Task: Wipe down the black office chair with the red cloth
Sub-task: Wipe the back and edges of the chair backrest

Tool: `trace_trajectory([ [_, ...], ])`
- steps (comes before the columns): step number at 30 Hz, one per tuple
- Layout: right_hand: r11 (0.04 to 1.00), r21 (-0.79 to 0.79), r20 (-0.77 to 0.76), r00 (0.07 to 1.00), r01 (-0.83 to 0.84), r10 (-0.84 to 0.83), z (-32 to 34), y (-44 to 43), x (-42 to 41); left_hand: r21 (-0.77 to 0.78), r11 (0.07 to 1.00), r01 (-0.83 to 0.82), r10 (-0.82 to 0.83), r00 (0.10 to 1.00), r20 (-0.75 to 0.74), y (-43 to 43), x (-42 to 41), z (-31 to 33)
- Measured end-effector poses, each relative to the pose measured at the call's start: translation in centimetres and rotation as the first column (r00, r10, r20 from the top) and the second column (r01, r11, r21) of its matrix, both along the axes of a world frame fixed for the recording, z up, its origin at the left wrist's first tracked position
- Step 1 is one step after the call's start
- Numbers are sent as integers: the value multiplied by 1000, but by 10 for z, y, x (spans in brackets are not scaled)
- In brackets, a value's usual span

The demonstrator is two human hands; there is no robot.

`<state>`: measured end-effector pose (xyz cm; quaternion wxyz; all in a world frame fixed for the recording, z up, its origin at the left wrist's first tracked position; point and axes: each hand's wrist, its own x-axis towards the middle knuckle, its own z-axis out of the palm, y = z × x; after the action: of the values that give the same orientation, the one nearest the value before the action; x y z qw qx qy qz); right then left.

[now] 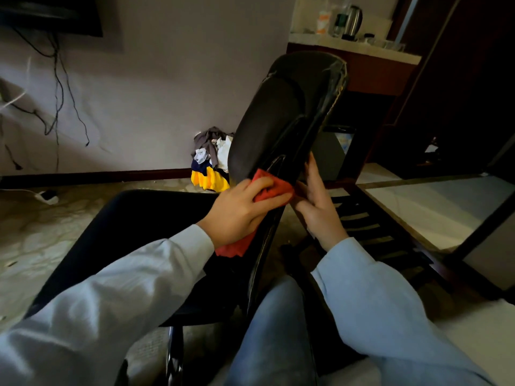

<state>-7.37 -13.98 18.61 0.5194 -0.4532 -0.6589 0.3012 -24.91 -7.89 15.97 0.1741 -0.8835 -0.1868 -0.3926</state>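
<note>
The black office chair [281, 118] stands in front of me, its padded backrest tilted away and its seat [133, 224] reaching toward the lower left. My left hand [239, 210] grips the bunched red cloth [271, 186] and presses it against the lower edge of the backrest; a loose end of the cloth hangs below my wrist. My right hand [317, 199] holds the chair's back edge from the right side, fingers pointing up along it.
A pile of yellow, blue and grey clothes [211, 162] lies on the floor by the wall behind the chair. A power strip [47, 196] lies at left. A counter with a kettle [352, 22] stands far right. A slatted dark frame [370, 227] lies at right.
</note>
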Motion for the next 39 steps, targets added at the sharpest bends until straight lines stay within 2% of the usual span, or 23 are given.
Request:
trace_trajectory([
  [2,1000,-10,6,1000,-4,4,-3,0,-1,-35,999,19,-22,997,-79,-1,-9,-20],
  [4,1000,-29,14,1000,3,-2,-6,-1,-1,-86,995,50,-57,995,-83,-2,-17,-32],
  [5,999,-42,19,1000,7,-7,-9,-1,-1,-111,991,70,-74,997,-32,-4,-19,-35],
  [7,997,-75,29,1000,15,-13,-15,0,0,-180,976,122,-91,981,174,-7,-19,-32],
  [9,996,-88,38,999,20,-17,-18,0,0,-222,958,180,-83,919,386,-8,-13,-20],
  [12,996,-90,28,999,22,-20,-19,0,-1,-220,957,191,-50,851,523,-5,2,9],
  [15,995,-92,36,999,41,-38,-22,1,0,-193,966,174,-52,858,511,-1,13,33],
  [19,989,-134,46,997,68,-62,-29,1,-1,-165,972,166,-103,937,335,0,24,26],
  [23,983,-154,56,994,96,-88,-38,1,-1,-194,975,107,-38,943,330,-6,22,-12],
  [26,982,-160,80,993,98,-86,-42,-2,-2,-227,973,49,12,966,259,-10,12,-49],
  [31,983,-182,25,999,37,-33,-48,-4,-3,-260,966,0,22,996,85,-17,-9,-104],
  [33,983,-181,-1,999,34,-35,-51,-5,-5,-292,956,13,26,991,129,-20,-12,-110],
  [35,987,-158,-17,999,39,-42,-50,-7,-9,-346,937,48,47,964,262,-24,-9,-100],
  [39,995,-88,-15,999,36,-37,-50,-7,-11,-376,916,140,84,849,521,-28,7,-52],
])
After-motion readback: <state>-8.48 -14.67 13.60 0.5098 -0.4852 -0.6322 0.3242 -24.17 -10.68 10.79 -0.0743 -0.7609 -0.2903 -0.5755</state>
